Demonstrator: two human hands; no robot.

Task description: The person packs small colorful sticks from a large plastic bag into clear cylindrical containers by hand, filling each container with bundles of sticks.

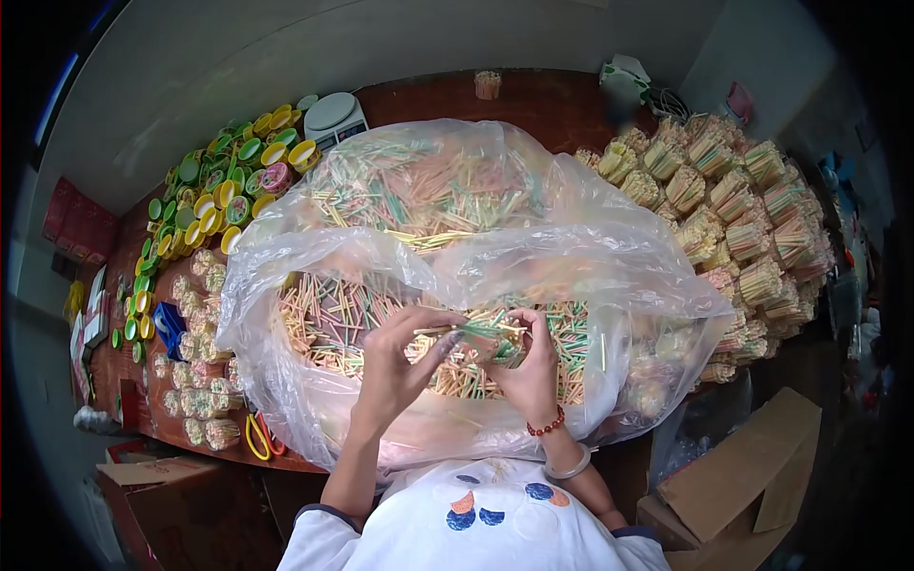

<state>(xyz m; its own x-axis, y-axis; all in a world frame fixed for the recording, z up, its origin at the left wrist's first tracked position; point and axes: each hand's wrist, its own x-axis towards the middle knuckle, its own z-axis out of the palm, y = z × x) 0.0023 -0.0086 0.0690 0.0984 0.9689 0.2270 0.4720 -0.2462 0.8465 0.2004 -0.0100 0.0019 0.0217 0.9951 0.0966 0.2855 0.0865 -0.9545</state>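
A small bunch of short pastel straws (pixel 488 335) is held between my two hands, above an open clear plastic bag (pixel 419 266). My right hand (pixel 529 373) curls its fingers and thumb round the bunch from the right. From the left, my left hand (pixel 402 357) pinches straws at the bunch's edge between thumb and fingers. Loose pink, yellow and green straws (pixel 333 319) fill the bag beneath both hands. More of them show through the plastic farther back.
Tied straw bundles (pixel 747 214) are piled high at the right, with more bundles (pixel 205 381) at the left. Yellow and green round lids (pixel 205 205) lie near a white scale (pixel 333 116). Scissors (pixel 259 436) rest at the table's front edge. Cardboard boxes (pixel 738 466) stand below.
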